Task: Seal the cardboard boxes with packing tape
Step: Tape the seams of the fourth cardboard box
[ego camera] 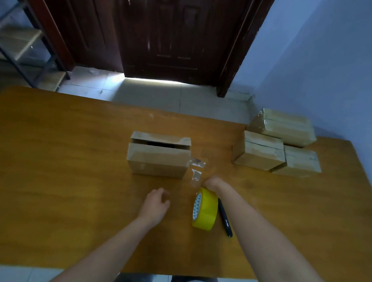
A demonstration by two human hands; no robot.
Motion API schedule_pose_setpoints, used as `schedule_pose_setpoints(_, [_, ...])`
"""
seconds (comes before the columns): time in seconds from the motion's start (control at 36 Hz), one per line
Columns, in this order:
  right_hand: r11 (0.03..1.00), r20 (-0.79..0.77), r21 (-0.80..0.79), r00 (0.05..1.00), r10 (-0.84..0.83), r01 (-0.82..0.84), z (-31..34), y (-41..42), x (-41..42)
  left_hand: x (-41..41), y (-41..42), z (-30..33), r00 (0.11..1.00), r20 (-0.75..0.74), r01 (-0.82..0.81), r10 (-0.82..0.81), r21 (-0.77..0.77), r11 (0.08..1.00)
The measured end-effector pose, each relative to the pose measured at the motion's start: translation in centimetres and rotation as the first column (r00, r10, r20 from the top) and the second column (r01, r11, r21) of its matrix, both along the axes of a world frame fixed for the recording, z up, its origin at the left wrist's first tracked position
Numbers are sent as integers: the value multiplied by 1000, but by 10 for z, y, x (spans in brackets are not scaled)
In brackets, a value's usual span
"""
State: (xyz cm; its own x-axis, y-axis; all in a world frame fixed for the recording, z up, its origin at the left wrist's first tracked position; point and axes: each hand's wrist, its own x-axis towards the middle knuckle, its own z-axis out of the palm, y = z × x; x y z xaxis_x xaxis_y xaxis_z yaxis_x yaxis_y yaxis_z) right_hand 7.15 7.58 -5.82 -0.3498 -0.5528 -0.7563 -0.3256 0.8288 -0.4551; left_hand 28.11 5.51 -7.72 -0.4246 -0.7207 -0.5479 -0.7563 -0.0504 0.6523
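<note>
Cardboard box (158, 159) stood mid-table (52, 156), top flaps parted by a dark gap — contents not visible. Clear tape strip (195, 170) ran from its right corner toward the right hand (212, 183), which gripped the top of the yellow tape roll (205, 207), standing on edge. Left hand (155, 203) hovered, fingers loosely curled, holding nothing. Black pen (225, 218) lay just beside the roll. Three closed boxes (276, 144) clustered far right.

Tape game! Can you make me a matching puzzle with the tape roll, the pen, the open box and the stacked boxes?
Things:
1. tape roll
2. pen
3. open box
4. stacked boxes

Descriptions:
A. far right of the table
B. yellow, standing on edge
C. black, lying flat
D. middle of table, loose clear tape at its corner

Pairs: 1-B, 2-C, 3-D, 4-A
</note>
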Motion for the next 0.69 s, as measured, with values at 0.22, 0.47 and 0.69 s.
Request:
schedule_pose_setpoints(0.22, [999,-37,-31,999,23,-25,-4,0,0,-41,2,4,993,-61,-96,105,136,986])
schedule_pose_setpoints(0.47, [981,-150,-194,988,-38,8,-12,34,19,-69,4,0,907,-76,-328,414,490,808])
schedule_pose_setpoints(0.69, [932,-75,-347,988,-135,101,0,61,32,-68,18,3,824,-259,-238,503,648,724])
